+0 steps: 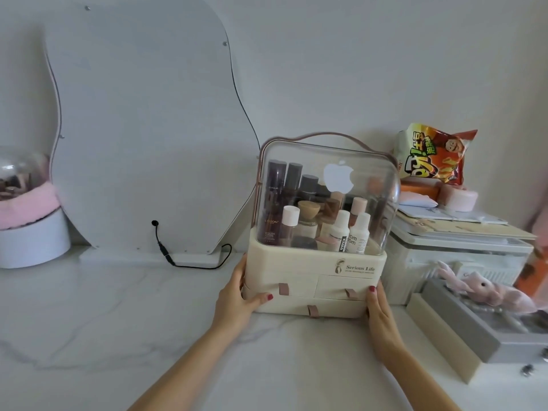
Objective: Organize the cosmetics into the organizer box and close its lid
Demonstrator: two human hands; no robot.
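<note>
The cream organizer box [299, 266] stands on the white marble counter. Its clear domed lid [382, 185] is down over the upper compartment, with a pink handle on top. Inside stand several cosmetics: tall dark bottles [275, 200] at the left and small white bottles [350, 232] at the front. Three drawers with pink pull tabs sit shut in the base. My left hand [237, 295] presses the box's lower left side, thumb on the front. My right hand [378, 310] grips the lower right corner.
A wavy white mirror [142, 114] with a black cable [166, 250] leans on the wall at left. A glass dome on a white pot [29, 232] stands far left. Right of the box are a white container [462, 262], a snack bag [433, 155] and a grey jewellery box [462, 327].
</note>
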